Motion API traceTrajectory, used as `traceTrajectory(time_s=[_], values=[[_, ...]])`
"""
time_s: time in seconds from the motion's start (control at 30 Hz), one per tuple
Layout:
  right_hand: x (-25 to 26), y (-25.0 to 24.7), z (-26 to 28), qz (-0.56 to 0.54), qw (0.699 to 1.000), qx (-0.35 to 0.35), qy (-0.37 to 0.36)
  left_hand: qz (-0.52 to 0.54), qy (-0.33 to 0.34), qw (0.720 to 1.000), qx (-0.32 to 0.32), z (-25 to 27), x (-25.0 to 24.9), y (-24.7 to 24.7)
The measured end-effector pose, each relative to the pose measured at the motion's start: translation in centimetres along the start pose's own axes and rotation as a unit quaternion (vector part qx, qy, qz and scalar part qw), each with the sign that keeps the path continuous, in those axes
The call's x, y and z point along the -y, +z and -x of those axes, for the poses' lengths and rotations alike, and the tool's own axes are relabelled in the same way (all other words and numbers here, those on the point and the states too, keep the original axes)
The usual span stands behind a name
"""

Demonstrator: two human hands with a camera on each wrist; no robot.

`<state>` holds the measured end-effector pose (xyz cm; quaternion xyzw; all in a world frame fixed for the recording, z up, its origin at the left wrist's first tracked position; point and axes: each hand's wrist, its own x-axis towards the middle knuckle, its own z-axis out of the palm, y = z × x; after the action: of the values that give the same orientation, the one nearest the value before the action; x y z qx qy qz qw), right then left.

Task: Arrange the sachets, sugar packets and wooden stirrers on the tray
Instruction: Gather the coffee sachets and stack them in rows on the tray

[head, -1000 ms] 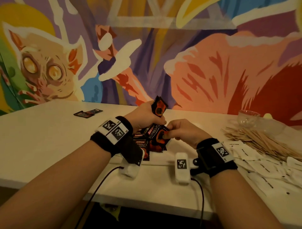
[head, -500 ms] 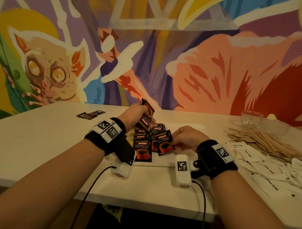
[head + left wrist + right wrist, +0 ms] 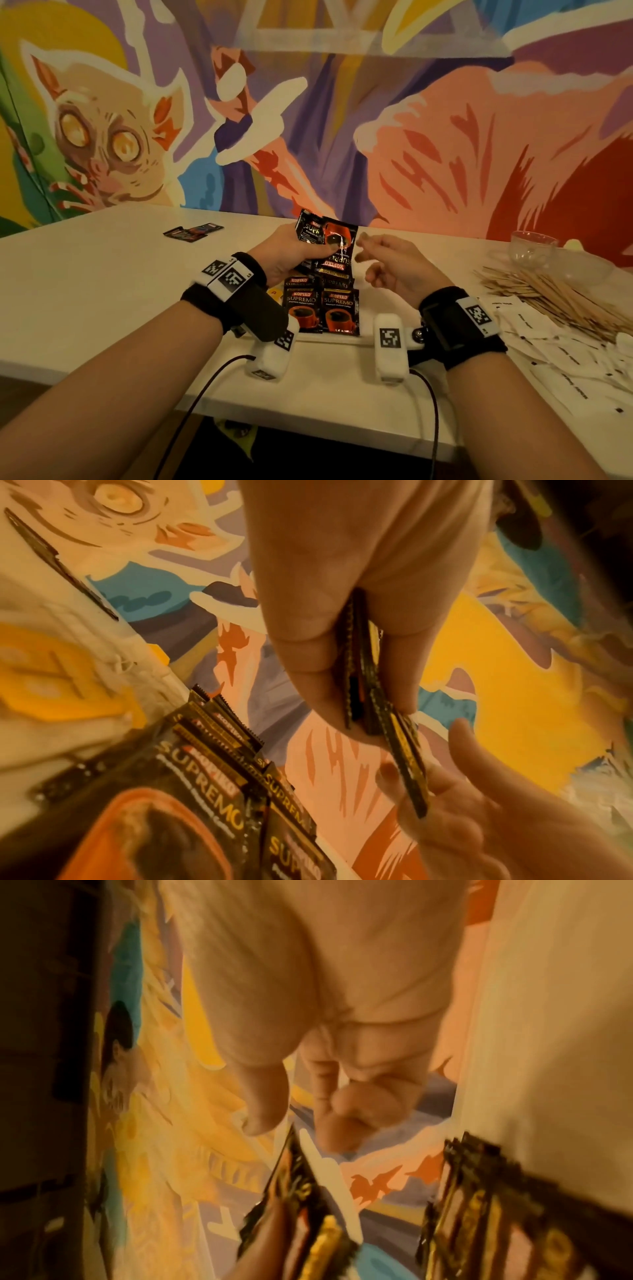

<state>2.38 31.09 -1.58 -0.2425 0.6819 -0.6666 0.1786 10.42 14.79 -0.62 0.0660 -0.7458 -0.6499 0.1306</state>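
Observation:
My left hand [image 3: 308, 253] grips a small bunch of black-and-red coffee sachets [image 3: 327, 240] above the tray, seen edge-on between thumb and fingers in the left wrist view [image 3: 363, 669]. My right hand [image 3: 380, 262] hovers just right of that bunch with loosely curled fingers [image 3: 337, 1102], holding nothing. Several more sachets [image 3: 322, 308] lie in overlapping rows on the white tray [image 3: 342, 338] below both hands. The white sugar packets [image 3: 555, 353] and the pile of wooden stirrers [image 3: 555, 294] lie on the table to the right.
A clear glass bowl [image 3: 532, 246] stands at the back right beside the stirrers. Two stray sachets [image 3: 193, 232] lie far left on the white table [image 3: 102, 291]. A painted mural wall rises right behind the table.
My right hand left a sachet on the front row of the tray and rose, empty, toward the bunch. My left hand lifted the bunch higher.

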Motion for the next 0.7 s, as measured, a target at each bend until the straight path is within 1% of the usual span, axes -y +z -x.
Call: traceTrajectory(time_s=[0.07,0.13,0.2,0.27,0.3,0.37,0.4,0.47,0.5,0.57,0.6,0.63,0.7], values=[[0.1,0.1,0.0,-0.027,0.999,0.007,-0.041,-0.029,0.008,0.999,0.022,0.1,-0.1,0.4],[0.1,0.1,0.0,-0.008,0.998,-0.002,-0.066,-0.05,0.023,0.998,0.038,0.1,-0.4,0.7],[0.1,0.0,-0.1,-0.027,0.997,-0.026,-0.066,-0.061,0.03,0.997,0.045,0.2,-0.7,0.8],[0.3,-0.2,-0.2,-0.089,0.993,-0.051,-0.056,-0.078,0.029,0.995,0.054,0.4,-0.9,0.9],[0.5,-0.3,-0.3,-0.118,0.99,-0.055,-0.054,-0.089,0.034,0.994,0.055,0.3,-0.9,0.9],[0.7,-0.5,-0.1,-0.143,0.988,-0.041,-0.039,-0.085,0.04,0.995,0.029,0.1,-0.8,0.8],[0.6,-0.5,-0.1,-0.122,0.992,-0.022,-0.029,-0.072,0.044,0.996,0.004,0.0,-0.9,0.7],[0.3,-0.6,0.0,-0.023,0.999,0.036,-0.012,-0.053,0.052,0.996,-0.043,-0.5,-1.1,0.4],[0.2,-0.5,0.1,0.028,0.997,0.073,-0.006,-0.06,0.055,0.995,-0.053,-0.7,-1.1,0.3],[-0.1,-0.5,0.2,0.09,0.987,0.134,0.002,-0.105,0.063,0.991,-0.047,-1.0,-1.2,0.4],[-0.2,-0.5,0.2,0.105,0.984,0.145,0.003,-0.135,0.063,0.988,-0.038,-1.0,-1.2,0.4],[-0.2,-0.5,0.1,0.121,0.983,0.139,0.0,-0.161,0.06,0.985,-0.027,-1.1,-1.2,0.4],[-0.4,-0.8,-0.2,0.172,0.98,0.093,-0.019,-0.196,0.046,0.979,-0.005,-1.0,-1.1,0.3]])
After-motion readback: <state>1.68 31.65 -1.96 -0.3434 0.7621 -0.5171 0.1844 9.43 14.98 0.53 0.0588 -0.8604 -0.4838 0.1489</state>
